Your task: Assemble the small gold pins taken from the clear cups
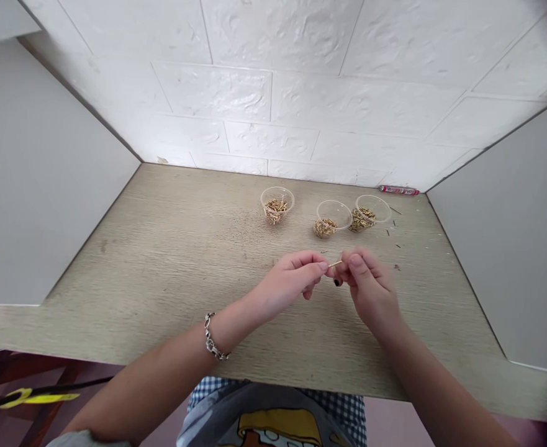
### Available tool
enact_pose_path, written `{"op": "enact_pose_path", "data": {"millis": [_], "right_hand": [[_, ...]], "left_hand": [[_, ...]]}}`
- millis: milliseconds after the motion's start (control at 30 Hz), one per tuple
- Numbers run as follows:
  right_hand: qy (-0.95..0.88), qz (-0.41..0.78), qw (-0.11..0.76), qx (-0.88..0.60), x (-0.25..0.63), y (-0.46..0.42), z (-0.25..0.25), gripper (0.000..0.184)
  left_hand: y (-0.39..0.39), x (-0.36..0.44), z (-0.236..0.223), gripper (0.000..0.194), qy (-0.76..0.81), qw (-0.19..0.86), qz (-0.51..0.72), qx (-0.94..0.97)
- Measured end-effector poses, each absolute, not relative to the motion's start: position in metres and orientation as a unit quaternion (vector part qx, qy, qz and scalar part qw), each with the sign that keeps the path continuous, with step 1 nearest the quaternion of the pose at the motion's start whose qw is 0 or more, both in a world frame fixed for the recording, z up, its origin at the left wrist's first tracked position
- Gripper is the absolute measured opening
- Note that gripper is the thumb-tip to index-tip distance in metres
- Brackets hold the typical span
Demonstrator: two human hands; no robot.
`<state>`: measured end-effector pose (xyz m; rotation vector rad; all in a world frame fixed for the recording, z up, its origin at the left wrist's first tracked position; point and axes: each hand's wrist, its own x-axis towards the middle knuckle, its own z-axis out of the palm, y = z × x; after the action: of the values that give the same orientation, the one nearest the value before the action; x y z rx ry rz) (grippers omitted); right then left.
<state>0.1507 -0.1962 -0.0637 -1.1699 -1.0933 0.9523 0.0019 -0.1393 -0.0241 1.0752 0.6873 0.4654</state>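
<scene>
My left hand (292, 280) and my right hand (365, 282) meet above the middle of the wooden table (171, 261). Both pinch a thin gold pin (334, 264) that bridges the small gap between their fingertips. A chain bracelet (213, 338) sits on my left wrist. Behind the hands stand three clear plastic cups holding small gold-coloured metal pieces: a left cup (277, 205), a middle cup (331, 219) and a right cup (370, 213).
A red and white pen (398, 190) lies against the white brick-pattern back wall. Grey side panels (45, 186) close in the table on both sides. A few tiny loose pieces (397, 245) lie scattered right of the cups.
</scene>
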Motion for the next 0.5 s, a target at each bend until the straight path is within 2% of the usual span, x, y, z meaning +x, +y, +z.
{"op": "enact_pose_path", "data": {"millis": [67, 200, 300, 433, 500], "right_hand": [[-0.485, 0.401, 0.577, -0.521, 0.150, -0.196, -0.062, 0.023], [-0.549, 0.336, 0.487, -0.591, 0.144, -0.197, -0.054, 0.038], [-0.594, 0.272, 0.417, -0.632, 0.144, -0.196, -0.046, 0.038], [-0.617, 0.112, 0.328, -0.706, 0.171, -0.189, -0.040, 0.040], [-0.589, 0.015, 0.253, -0.767, 0.192, -0.183, -0.045, 0.038]], "left_hand": [[-0.139, 0.002, -0.023, 0.016, 0.323, 0.775, 0.211, 0.500], [-0.139, 0.003, -0.024, 0.016, 0.344, 0.764, 0.185, 0.514], [-0.140, 0.005, -0.029, 0.017, 0.343, 0.774, 0.162, 0.506], [-0.139, 0.007, -0.036, 0.020, 0.350, 0.841, 0.131, 0.391], [-0.137, 0.008, -0.037, 0.021, 0.365, 0.865, 0.134, 0.319]]}}
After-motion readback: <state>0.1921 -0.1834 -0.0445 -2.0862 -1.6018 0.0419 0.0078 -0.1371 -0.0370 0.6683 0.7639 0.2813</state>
